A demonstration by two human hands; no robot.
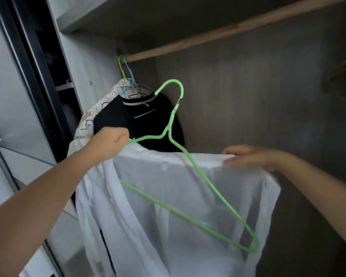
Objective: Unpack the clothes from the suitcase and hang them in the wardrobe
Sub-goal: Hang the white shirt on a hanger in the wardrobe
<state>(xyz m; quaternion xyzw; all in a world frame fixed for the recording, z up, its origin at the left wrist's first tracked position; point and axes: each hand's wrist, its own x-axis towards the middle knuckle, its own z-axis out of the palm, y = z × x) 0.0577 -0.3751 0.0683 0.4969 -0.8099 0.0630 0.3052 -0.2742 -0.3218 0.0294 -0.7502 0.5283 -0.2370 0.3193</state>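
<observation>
The left hand (110,143) grips the green hanger (188,156) and white shirt (168,196); the right hand (250,156) pinches its shoulder. Two garments already hang on the wardrobe rail (208,39); this shirt awaits hooking.

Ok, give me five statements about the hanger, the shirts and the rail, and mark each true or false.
1. The left hand grips the green hanger. True.
2. The green hanger's hook is already over the wooden rail. False: it is below the rail, in the air.
3. The right hand holds the white shirt at its top edge. True.
4. The black shirt hangs on a red hanger. False: it hangs on a blue hanger.
5. The white shirt lies folded on a shelf. False: both hands hold it up.
</observation>
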